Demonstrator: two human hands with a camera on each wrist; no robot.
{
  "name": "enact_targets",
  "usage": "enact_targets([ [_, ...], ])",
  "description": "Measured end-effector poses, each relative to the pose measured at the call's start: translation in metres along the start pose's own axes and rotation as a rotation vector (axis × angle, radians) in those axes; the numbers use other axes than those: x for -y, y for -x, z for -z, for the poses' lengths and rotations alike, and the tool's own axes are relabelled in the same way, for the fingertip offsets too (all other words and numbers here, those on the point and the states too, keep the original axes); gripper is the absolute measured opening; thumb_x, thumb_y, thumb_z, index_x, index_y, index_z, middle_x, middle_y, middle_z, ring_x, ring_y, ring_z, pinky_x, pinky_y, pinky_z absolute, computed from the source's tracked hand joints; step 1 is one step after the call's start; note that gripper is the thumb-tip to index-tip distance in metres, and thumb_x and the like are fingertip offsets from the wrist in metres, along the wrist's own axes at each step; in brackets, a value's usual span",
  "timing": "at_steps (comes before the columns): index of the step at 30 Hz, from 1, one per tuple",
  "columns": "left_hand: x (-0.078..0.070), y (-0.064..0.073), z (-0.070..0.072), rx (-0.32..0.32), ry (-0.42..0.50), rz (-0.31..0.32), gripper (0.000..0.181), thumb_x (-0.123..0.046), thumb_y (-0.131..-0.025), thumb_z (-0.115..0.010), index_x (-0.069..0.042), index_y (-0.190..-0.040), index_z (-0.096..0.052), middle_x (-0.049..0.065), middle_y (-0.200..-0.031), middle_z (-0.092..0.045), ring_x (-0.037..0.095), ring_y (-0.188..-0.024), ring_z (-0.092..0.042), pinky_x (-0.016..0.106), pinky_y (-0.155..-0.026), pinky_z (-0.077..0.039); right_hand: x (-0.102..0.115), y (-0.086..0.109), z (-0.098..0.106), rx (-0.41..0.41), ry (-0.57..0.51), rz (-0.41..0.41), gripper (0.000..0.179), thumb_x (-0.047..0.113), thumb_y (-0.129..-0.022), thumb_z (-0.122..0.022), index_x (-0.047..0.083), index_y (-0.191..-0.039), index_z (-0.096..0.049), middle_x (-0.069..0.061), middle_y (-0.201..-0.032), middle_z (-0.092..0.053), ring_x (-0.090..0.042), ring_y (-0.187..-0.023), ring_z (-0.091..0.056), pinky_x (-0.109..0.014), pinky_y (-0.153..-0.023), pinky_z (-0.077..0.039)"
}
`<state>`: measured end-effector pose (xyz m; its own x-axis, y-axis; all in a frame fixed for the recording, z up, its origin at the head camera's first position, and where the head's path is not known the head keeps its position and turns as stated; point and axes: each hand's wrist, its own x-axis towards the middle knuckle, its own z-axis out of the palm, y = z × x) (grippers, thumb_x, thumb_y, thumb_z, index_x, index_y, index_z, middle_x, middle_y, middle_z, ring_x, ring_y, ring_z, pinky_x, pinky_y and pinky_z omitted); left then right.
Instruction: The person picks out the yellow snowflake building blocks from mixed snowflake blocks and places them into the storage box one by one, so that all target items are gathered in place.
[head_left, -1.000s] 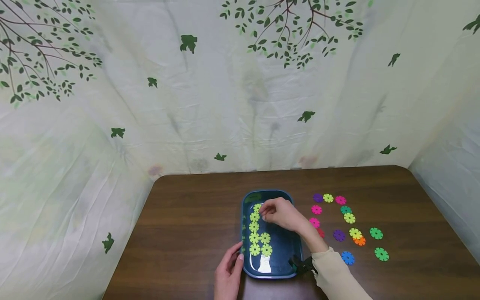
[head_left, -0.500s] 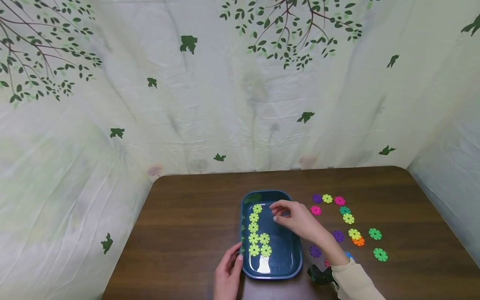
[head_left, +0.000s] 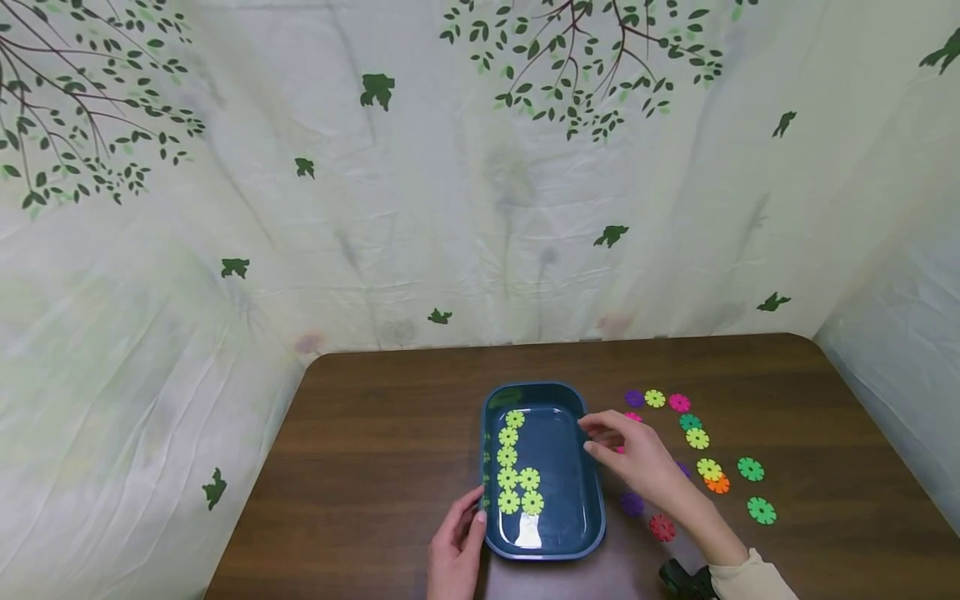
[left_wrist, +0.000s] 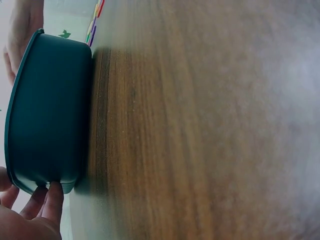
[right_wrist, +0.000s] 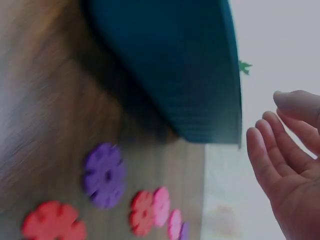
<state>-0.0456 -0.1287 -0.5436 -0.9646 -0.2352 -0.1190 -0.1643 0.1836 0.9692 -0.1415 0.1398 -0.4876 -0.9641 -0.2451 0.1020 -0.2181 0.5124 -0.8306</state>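
My left hand [head_left: 455, 550] holds the left wall of a deep blue plastic tray [head_left: 566, 508]. In the left wrist view its fingers [left_wrist: 52, 202] bear on the tray's outer wall, the thumb at the rim. Several yellow-green notched, flower-shaped discs [head_left: 508, 502] lie in the tray along its left side, mostly in one column with two more beside the lower end. My right hand [head_left: 645, 462] hovers by the tray's right rim, thumb and fingers apart. Nothing is between its fingers in the right wrist view, where a purple disc [right_wrist: 105, 175] lies below the tray.
Right of the tray, loose discs are scattered on the brown wooden table [head_left: 390, 433]: red [head_left: 662, 527], orange [head_left: 718, 483], green [head_left: 751, 468], pink [head_left: 679, 402] and others, some overlapping. My right forearm covers part of them. A leaf-printed cloth [head_left: 450, 208] hangs behind the table.
My right hand has drawn back from over the yellow-green discs to the tray's right rim, moving right and slightly down. The left hand, tray and discs in it stay as they were.
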Motion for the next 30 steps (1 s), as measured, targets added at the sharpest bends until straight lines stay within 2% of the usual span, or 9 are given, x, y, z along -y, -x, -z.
enact_targets([
  [4, -0.001, 0.0, 0.0, 0.003, -0.007, 0.009, 0.032, -0.009, -0.097, -0.06, -0.016, -0.128, -0.064, 0.01, -0.129, -0.062, 0.023, -0.112, -0.062, 0.028, -0.09, -0.051, -0.012, 0.01, 0.004, -0.043, 0.029, -0.021, 0.034, 0.009, -0.086, -0.076, 0.014, -0.119, -0.067, 0.001, -0.112, -0.067, -0.015, -0.095, -0.064, -0.04, -0.084, -0.055],
  [10, -0.001, 0.0, 0.0, 0.0, -0.004, -0.003, 0.032, -0.009, -0.097, -0.061, -0.015, -0.128, -0.064, 0.01, -0.129, -0.062, 0.023, -0.112, -0.063, 0.025, -0.089, -0.05, -0.034, 0.023, 0.012, -0.113, 0.018, 0.041, 0.033, 0.005, -0.086, -0.075, 0.015, -0.116, -0.068, -0.001, -0.111, -0.068, -0.016, -0.091, -0.066, -0.038, -0.082, -0.056],
  [13, 0.0, 0.001, 0.0, -0.001, 0.004, -0.022, 0.032, -0.008, -0.097, -0.061, -0.014, -0.128, -0.064, 0.011, -0.128, -0.062, 0.024, -0.112, -0.063, 0.023, -0.088, -0.05, -0.043, 0.03, 0.017, -0.132, 0.033, 0.045, 0.033, 0.005, -0.086, -0.075, 0.016, -0.117, -0.067, -0.002, -0.111, -0.067, -0.016, -0.092, -0.066, -0.036, -0.081, -0.056],
  [19, -0.001, -0.001, -0.001, -0.004, -0.01, -0.005, 0.032, -0.008, -0.097, -0.06, -0.016, -0.128, -0.064, 0.009, -0.129, -0.061, 0.023, -0.112, -0.062, 0.025, -0.089, -0.05, -0.055, 0.041, 0.029, -0.152, 0.074, -0.028, 0.034, 0.013, -0.09, -0.073, 0.012, -0.123, -0.064, -0.005, -0.114, -0.068, -0.019, -0.098, -0.065, -0.031, -0.08, -0.055],
  [24, -0.003, -0.001, -0.001, -0.003, -0.019, 0.006, 0.032, -0.008, -0.097, -0.06, -0.017, -0.128, -0.064, 0.009, -0.13, -0.061, 0.023, -0.113, -0.062, 0.03, -0.09, -0.051, -0.063, 0.05, 0.04, -0.194, 0.127, -0.074, 0.035, 0.016, -0.092, -0.071, 0.011, -0.126, -0.063, -0.007, -0.118, -0.067, -0.023, -0.101, -0.065, -0.035, -0.081, -0.055],
  [30, -0.002, -0.001, -0.002, -0.002, -0.02, 0.013, 0.032, -0.009, -0.097, -0.06, -0.016, -0.128, -0.064, 0.009, -0.13, -0.061, 0.024, -0.113, -0.062, 0.031, -0.09, -0.052, -0.074, 0.058, 0.052, -0.226, 0.186, -0.067, 0.036, 0.011, -0.091, -0.072, 0.006, -0.125, -0.063, -0.01, -0.119, -0.066, -0.029, -0.099, -0.066, -0.042, -0.079, -0.056],
])
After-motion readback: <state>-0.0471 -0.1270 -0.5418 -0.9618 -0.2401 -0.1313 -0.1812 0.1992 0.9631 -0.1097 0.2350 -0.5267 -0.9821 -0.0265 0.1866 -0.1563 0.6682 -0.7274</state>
